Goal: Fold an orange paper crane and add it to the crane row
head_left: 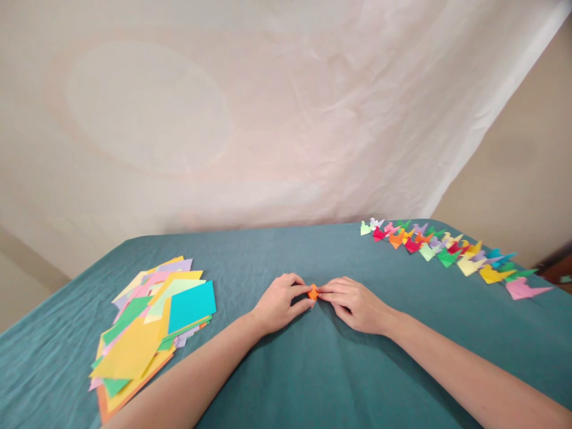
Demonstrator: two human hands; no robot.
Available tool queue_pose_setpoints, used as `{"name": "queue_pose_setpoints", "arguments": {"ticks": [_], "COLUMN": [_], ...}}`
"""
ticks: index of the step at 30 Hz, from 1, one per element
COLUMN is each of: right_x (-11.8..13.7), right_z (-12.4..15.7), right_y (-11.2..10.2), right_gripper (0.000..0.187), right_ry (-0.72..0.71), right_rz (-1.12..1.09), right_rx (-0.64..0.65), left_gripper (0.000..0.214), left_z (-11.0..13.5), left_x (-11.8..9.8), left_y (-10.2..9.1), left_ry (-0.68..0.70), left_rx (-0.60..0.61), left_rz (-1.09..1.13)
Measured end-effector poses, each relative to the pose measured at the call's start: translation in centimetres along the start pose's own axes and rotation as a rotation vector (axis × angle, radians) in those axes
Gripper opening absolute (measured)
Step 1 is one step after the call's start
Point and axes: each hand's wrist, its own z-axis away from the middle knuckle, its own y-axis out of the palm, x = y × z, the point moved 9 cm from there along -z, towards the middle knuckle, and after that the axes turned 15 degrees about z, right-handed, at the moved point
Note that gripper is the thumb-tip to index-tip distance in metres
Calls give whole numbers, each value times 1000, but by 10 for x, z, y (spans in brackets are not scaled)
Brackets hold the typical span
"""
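Observation:
A small folded piece of orange paper (pixel 313 294) lies on the green cloth, between the fingertips of both hands. My left hand (pixel 281 302) comes at it from the left, with its index finger and thumb closed at the paper's edge. From the right, the extended fingers of my right hand (pixel 355 302) meet the other edge, and the thumb is tucked below them. The fingertips cover parts of the paper's sides, so its full outline is hidden.
A loose pile of coloured paper sheets (pixel 134 348) spreads over the left side of the cloth-covered table (pixel 250 253). Rows of folded paper cranes (pixel 447 257) stand along the right edge. A pale hanging sheet (pixel 286 119) forms the backdrop behind the table.

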Motion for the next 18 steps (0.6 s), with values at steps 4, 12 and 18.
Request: {"name": "queue_pose_setpoints", "arguments": {"ticks": [4, 12, 18], "right_x": [-2, -2, -3], "right_z": [1, -2, -4], "right_y": [2, 3, 1], "right_gripper": [42, 43, 39], "right_ry": [14, 40, 60], "right_rz": [-6, -48, -82], "right_rx": [9, 5, -22], "left_gripper": [29, 32, 28], "left_z": [-4, -5, -4], "left_x": [0, 1, 8], "left_y": [3, 4, 0], "left_ry": [3, 11, -47], "left_rx": [-8, -43, -118], "left_rz": [-67, -151, -121]}}
